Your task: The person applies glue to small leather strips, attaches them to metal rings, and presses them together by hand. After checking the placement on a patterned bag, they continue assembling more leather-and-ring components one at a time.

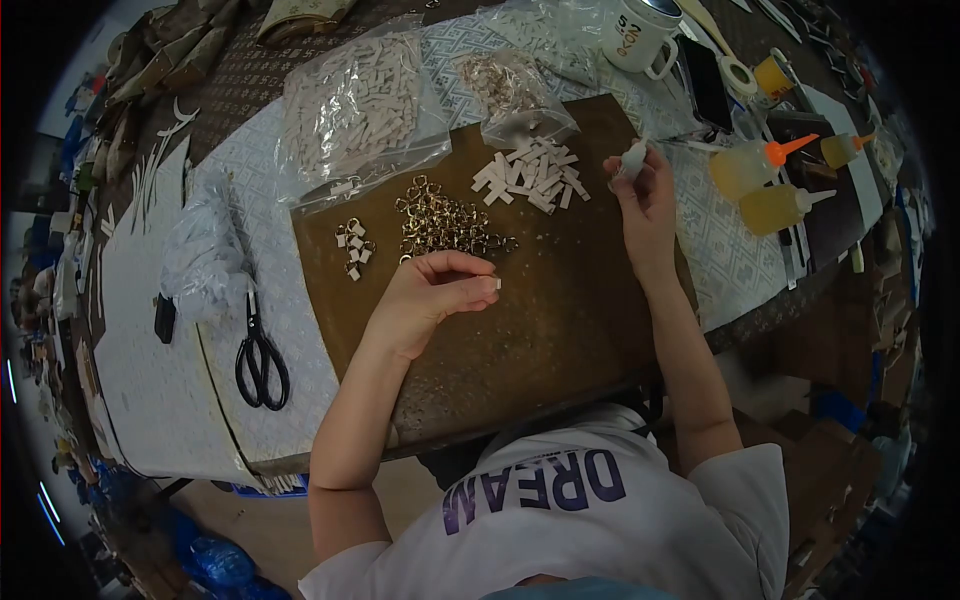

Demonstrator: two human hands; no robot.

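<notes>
Table [308,372], pale floor [270,530], perhaps strip light [12,386]

Head camera: we're up at head height, peering forward and steeply down.
Brown board [560,340]: there it sits, mid-picture, seen from above at close range.
Left hand [437,290], right hand [650,195]: both in shot, caught from above and behind.
White shirt [550,530]: looming along the bottom edge, just below the lens.
Mug [638,38]: away at the top, far side.
Corners: black, the scene bending round, very wide!
</notes>
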